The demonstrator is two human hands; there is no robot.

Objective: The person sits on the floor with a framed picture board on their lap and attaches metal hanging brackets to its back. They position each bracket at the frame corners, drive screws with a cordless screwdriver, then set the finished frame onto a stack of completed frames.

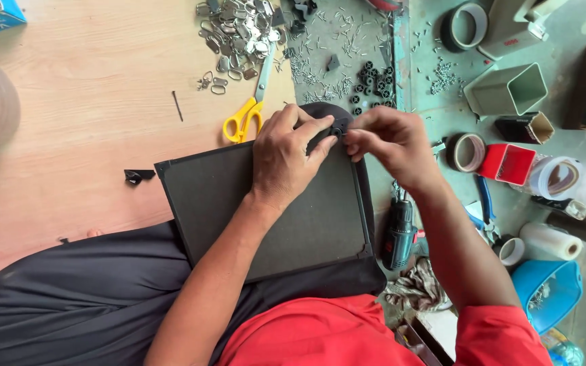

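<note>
a dark flat frame (266, 210) lies on the person's lap, with its back side up. the left hand (286, 156) rests flat on the frame and pinches a small black clip (338, 127) at the top edge. the right hand (391, 142) pinches the same clip from the other side. yellow scissors (249, 108) lie just past the frame, near a pile of metal hooks (239, 34). a drill (400, 234) lies beside the right arm.

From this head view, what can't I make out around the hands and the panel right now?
- Small black part: mostly covered by fingertips of left hand and right hand.
- Panel far corner: under both hands.
- Drill tip: behind the right forearm.
- Scissors blades: partly lost among metal rings.
</note>
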